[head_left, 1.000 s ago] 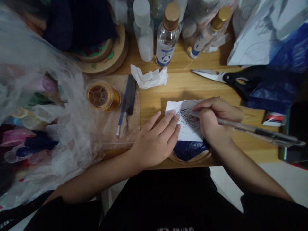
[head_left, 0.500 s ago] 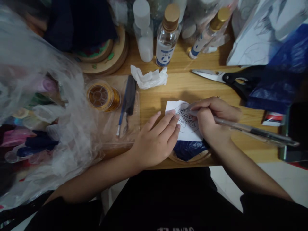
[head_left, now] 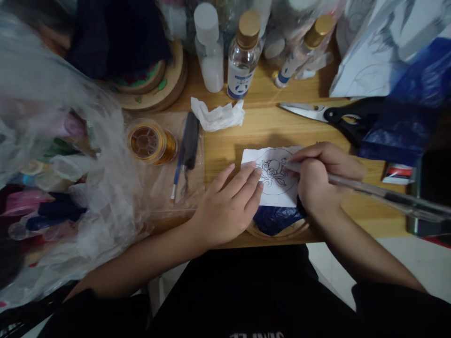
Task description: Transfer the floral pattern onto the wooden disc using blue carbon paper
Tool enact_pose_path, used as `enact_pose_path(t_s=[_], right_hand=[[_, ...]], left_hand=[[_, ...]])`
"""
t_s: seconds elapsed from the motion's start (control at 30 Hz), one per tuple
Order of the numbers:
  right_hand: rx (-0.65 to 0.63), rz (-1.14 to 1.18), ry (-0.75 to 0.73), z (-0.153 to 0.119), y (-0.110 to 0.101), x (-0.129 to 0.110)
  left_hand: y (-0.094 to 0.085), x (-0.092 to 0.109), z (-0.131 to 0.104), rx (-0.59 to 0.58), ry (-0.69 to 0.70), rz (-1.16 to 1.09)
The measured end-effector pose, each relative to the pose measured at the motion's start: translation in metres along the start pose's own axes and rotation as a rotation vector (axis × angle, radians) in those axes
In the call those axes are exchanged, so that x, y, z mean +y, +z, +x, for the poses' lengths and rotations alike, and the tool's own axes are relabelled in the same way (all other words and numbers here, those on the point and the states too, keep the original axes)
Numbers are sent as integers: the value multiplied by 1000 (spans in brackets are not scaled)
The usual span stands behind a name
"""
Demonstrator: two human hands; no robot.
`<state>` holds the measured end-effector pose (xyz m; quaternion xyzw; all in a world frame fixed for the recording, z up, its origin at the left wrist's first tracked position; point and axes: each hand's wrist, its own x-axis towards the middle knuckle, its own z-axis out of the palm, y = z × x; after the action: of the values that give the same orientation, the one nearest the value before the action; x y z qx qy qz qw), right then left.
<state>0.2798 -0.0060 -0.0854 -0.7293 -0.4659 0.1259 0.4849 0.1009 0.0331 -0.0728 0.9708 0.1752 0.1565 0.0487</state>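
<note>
A white paper (head_left: 278,199) with a flower-like line drawing inside a circle lies near the table's front edge. My left hand (head_left: 229,206) rests flat, fingers spread, their tips on the paper's left side. My right hand (head_left: 320,180) is closed round a pen (head_left: 373,188), whose tip end is at the right part of the drawing; its long clear barrel slants off to the right. Under the paper, dark blue sheet material (head_left: 278,218) shows, over a round wooden piece (head_left: 259,233) that is mostly hidden.
Black-handled scissors (head_left: 331,112) lie at the right, partly under a blue plastic bag (head_left: 398,117). Bottles (head_left: 241,70) stand at the back beside a crumpled tissue (head_left: 218,115). A spool of golden thread (head_left: 151,143) and a brush (head_left: 178,169) are at the left, near a large clear plastic bag (head_left: 116,188).
My right hand and the pen have shifted right across the drawing, uncovering more of its middle. My left hand stays on the paper.
</note>
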Motion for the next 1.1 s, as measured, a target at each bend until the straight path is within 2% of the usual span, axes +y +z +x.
enact_pose_path(t_s=[0.37, 0.53, 1.1], right_hand=[[-67, -59, -54, 5, -1, -5], [-79, -50, -8, 3, 0, -3], [-28, -13, 11, 3, 0, -5]], left_hand=[[0, 0, -1, 0, 0, -7], [-1, 0, 0, -11, -1, -10], [0, 0, 0, -13, 4, -13]])
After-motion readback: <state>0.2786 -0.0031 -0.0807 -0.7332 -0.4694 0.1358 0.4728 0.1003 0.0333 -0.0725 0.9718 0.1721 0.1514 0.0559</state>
